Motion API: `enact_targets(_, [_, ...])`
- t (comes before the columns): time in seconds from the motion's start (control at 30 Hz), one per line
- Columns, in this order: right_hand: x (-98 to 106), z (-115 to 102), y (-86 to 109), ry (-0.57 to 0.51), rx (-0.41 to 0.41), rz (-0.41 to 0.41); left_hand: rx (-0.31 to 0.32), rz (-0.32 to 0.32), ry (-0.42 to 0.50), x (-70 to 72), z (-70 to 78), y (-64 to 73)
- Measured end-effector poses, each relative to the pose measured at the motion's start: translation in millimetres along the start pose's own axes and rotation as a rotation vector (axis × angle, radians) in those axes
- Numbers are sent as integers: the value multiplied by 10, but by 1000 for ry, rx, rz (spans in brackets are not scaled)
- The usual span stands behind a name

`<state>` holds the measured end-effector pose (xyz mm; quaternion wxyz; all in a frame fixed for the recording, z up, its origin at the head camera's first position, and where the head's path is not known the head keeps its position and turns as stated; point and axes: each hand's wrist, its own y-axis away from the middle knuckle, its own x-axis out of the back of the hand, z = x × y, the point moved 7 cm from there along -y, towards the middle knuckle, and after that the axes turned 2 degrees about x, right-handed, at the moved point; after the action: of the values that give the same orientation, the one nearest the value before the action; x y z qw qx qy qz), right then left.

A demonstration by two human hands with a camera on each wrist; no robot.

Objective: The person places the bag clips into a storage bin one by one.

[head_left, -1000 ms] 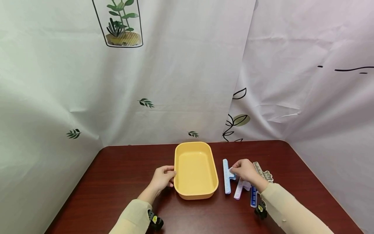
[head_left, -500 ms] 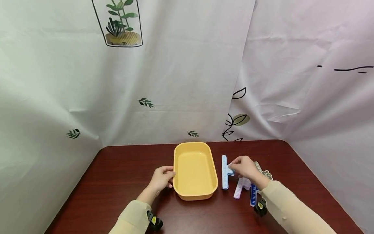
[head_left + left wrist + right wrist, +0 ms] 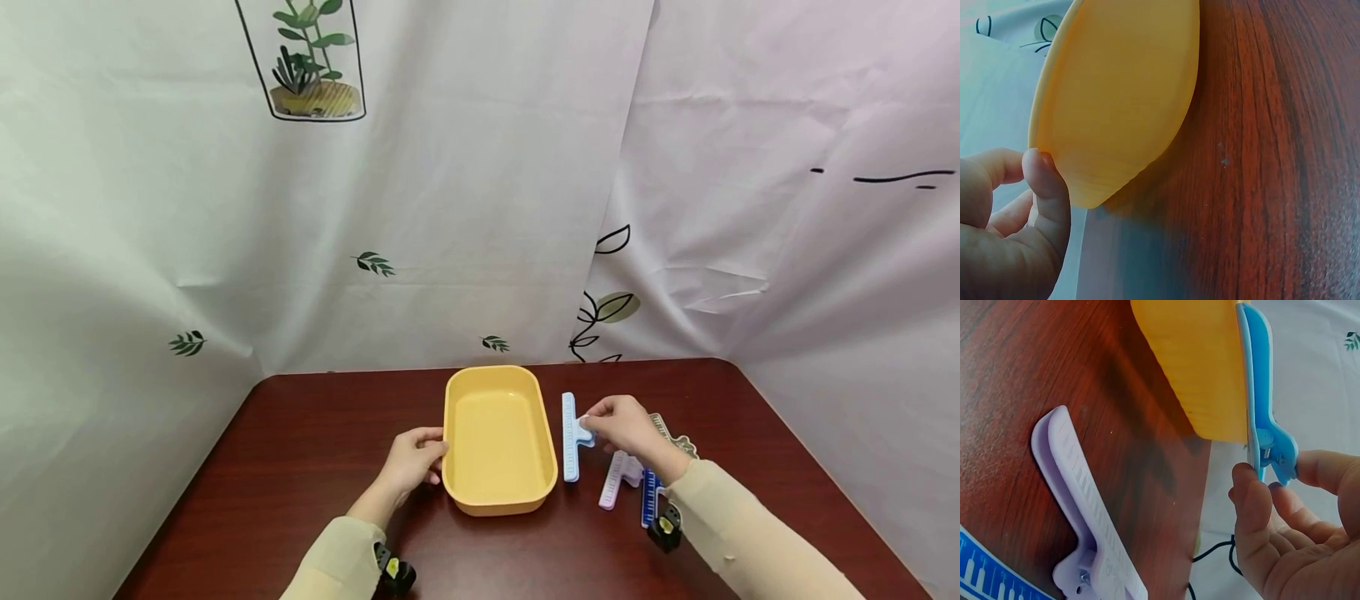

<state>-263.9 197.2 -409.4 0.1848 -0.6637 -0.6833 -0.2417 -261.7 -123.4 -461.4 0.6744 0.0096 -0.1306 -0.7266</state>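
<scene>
My left hand [image 3: 411, 460] pinches the left rim of a yellow plastic basin [image 3: 498, 504], thumb on the rim in the left wrist view. Nothing lies inside the basin. Just right of it, my right hand [image 3: 624, 428] pinches a light blue bag clip [image 3: 570, 442] by its handle, raised above the table. In the right wrist view that blue clip [image 3: 1264, 375] appears edge-on, its spring showing between the two handle plates. A lilac clip [image 3: 1088, 500] lies on the table below, beside a dark blue clip [image 3: 650, 498].
An olive-grey clip [image 3: 682, 446] with a shaped handle lies partly behind my right wrist. Everything stands on a dark red wooden table [image 3: 330, 450]. A pale printed cloth [image 3: 450, 208] hangs behind it and at both sides.
My right hand has lifted the light blue clip and carried it left and slightly away, closer to the basin. The left hand keeps its hold on the rim.
</scene>
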Motion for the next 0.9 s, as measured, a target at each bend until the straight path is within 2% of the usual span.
enact_targets(0.3, [-17,-75,14,-23,21,1,3,-6,15,-2,-7,-2])
enact_targets(0.9, [-76,-125,8,-63,27,-3,-1,-16,-13,-5,2,-10])
